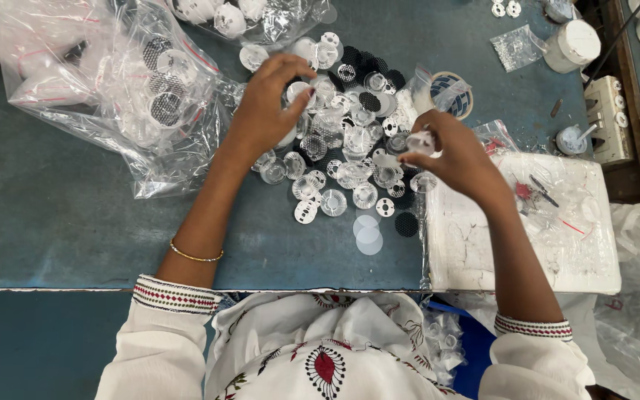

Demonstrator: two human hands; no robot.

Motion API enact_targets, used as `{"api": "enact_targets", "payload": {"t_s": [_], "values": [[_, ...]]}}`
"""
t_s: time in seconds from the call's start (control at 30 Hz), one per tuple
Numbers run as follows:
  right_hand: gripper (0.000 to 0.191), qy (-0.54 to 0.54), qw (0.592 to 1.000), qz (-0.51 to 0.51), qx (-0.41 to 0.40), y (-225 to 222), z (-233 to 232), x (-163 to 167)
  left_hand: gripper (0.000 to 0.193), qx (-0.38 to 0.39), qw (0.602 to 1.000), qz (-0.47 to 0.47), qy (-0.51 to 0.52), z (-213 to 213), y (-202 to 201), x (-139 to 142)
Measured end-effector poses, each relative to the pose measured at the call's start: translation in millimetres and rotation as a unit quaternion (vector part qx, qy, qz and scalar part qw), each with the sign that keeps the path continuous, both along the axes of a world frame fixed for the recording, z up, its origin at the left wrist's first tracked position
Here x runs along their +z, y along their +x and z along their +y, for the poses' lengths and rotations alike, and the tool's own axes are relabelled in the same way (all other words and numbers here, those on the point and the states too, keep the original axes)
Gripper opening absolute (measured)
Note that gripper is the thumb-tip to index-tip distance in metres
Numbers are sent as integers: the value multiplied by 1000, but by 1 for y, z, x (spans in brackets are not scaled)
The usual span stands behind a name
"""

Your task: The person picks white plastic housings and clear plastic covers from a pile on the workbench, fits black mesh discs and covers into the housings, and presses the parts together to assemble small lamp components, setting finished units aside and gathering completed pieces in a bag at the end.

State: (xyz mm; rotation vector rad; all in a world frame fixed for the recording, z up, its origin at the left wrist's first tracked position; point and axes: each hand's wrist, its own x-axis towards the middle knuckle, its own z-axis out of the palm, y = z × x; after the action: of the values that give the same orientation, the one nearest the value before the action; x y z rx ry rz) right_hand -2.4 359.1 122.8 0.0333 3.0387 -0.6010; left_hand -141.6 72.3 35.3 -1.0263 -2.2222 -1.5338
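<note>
**Picking little round pieces from the pile**

Head view: The left hand (264,111) pinches a small clear round plastic cap (298,90) with its fingertips, right above the heap of clear and black round plastic pieces (350,141) on the blue-green table (75,222). The right hand (453,159) is closed on a small clear plastic part (421,141) beside the white foam block (483,252). This looks like the picking step; joining the two would need a gentle, steady grip.

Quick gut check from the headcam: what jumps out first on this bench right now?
The heap of small clear round parts and black mesh discs at the middle of the blue-green table grabs the eye, with the left hand pinching a piece over it. The right hand holds a small clear part at the heap's right edge, above a white foam block. Crumpled clear plastic bags of more parts fill the upper left.
</note>
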Motion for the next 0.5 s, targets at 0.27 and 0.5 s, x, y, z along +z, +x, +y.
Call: {"api": "enact_targets", "payload": {"t_s": [0.27, 0.5], "values": [[16, -127, 972, 198, -1, -39, 60, -7, 19, 69, 997, 14, -27, 8, 10, 0], [18, -246, 961, 123, -26, -99, 73, -37, 26, 204, 979, -9, 1, 6, 5, -1]]}}
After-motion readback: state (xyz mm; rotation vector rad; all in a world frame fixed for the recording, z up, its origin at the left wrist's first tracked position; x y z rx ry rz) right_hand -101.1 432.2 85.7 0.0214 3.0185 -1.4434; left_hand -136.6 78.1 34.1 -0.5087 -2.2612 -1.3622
